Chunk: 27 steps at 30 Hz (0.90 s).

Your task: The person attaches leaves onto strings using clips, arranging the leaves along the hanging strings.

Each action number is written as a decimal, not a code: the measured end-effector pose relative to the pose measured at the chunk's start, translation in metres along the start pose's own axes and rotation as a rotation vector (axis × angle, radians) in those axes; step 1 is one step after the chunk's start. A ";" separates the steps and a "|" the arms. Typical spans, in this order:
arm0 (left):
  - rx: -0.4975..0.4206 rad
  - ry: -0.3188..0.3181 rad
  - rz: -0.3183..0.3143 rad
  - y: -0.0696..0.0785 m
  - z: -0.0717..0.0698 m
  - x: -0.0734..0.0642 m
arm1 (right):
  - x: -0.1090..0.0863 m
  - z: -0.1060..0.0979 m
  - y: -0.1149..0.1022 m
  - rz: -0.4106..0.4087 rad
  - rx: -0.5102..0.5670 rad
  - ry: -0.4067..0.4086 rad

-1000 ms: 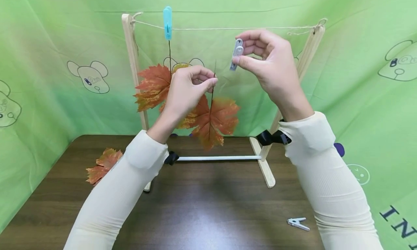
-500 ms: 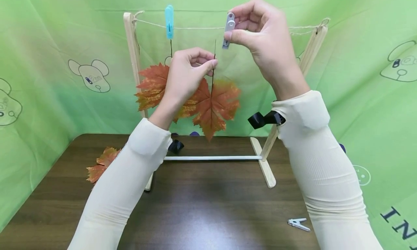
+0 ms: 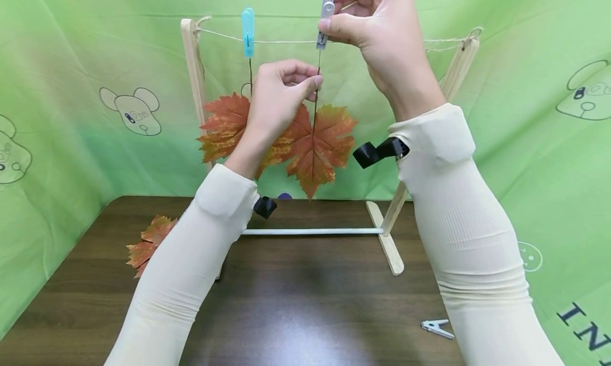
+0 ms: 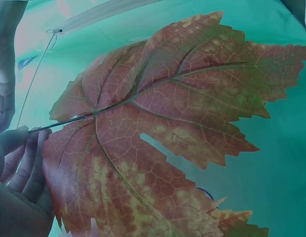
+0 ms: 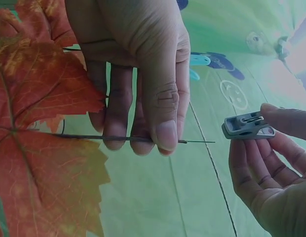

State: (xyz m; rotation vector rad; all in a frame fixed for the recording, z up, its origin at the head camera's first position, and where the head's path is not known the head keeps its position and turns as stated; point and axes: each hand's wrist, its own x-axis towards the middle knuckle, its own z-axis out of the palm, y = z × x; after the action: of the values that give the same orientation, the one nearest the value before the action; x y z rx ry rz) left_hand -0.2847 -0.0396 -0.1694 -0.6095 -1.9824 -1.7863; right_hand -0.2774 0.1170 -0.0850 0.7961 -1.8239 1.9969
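My left hand (image 3: 286,90) pinches the thin dark stem of an orange-red artificial maple leaf (image 3: 312,154), which hangs below the fingers. In the left wrist view this leaf (image 4: 128,118) fills the middle. My right hand (image 3: 382,42) holds a grey clothespin (image 3: 325,21) between thumb and fingers, above the left hand and overlapping the string (image 3: 286,41) in the head view. The right wrist view shows the stem tip pointing at the clothespin (image 5: 247,126), a gap between them. Another maple leaf (image 3: 224,124) hangs from a light-blue clothespin (image 3: 247,32) on the string.
Two wooden posts (image 3: 192,63) carry the string, with a white crossbar (image 3: 310,232) low between them. A third leaf (image 3: 148,244) lies on the brown table (image 3: 296,302) at left, partly behind the left sleeve. A white clothespin (image 3: 436,328) lies at front right.
Both hands have risen, the left carrying the leaf up towards the string. The right hand has also moved left, bringing the grey clothespin above the stem.
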 end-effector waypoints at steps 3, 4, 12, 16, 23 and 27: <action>0.001 0.002 -0.008 0.001 0.000 0.001 | 0.004 0.002 -0.001 0.013 -0.003 0.009; -0.002 0.002 -0.011 0.001 0.000 0.001 | 0.005 0.002 -0.001 0.015 -0.006 0.010; -0.020 0.009 -0.028 0.001 -0.001 0.003 | 0.013 0.001 -0.002 0.054 -0.037 0.027; -0.023 0.012 -0.036 0.001 -0.001 0.004 | 0.015 0.001 -0.003 0.081 -0.035 0.038; -0.024 0.014 -0.030 -0.001 -0.002 0.004 | 0.018 0.004 -0.007 0.120 -0.039 0.062; -0.027 0.017 -0.029 -0.002 -0.002 0.005 | 0.020 0.005 -0.006 0.135 -0.035 0.063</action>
State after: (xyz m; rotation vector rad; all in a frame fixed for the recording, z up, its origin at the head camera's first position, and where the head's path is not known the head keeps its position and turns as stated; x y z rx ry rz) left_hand -0.2895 -0.0416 -0.1682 -0.5755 -1.9685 -1.8319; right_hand -0.2888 0.1106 -0.0682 0.6079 -1.9172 2.0401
